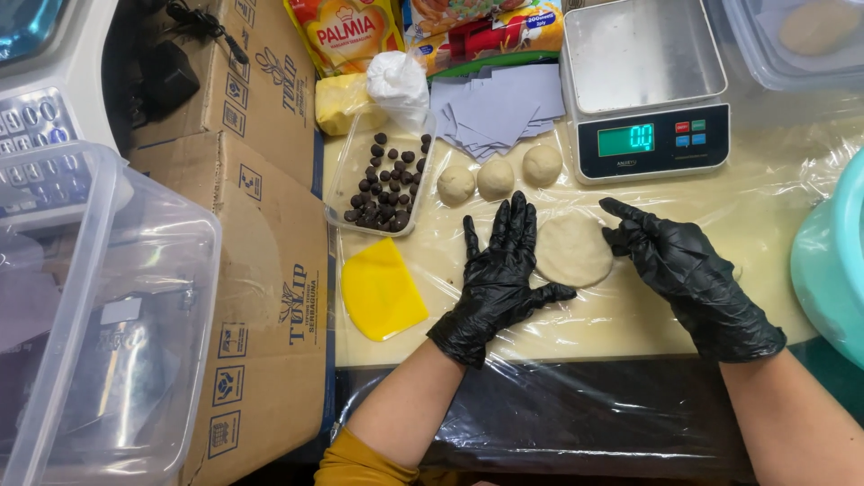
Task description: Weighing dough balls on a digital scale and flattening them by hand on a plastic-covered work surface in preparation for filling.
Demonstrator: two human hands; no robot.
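Head view. Flattened dough disc [573,248]: round, no long axis, lying flat on the plastic-covered table [630,315] between my hands. My left hand [500,274]: flat, fingers spread, touching the disc's left edge. My right hand [688,270]: loosely open, fingertips at its right edge. Both equally near. Beyond the disc: three dough balls [496,177], scale [648,90].

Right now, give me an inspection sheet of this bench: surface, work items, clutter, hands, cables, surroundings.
Surface: table covered in clear plastic film.
Work items: flattened dough disc; three dough balls; clear tray of dark filling balls.
Clutter: yellow scraper, purple paper squares, digital scale.
Hands: left hand flat and open, touching the disc's left edge; right hand open at its right edge; both in black gloves.
Cables: black cord on the boxes.
Surroundings: cardboard boxes, clear plastic bin, teal bowl.
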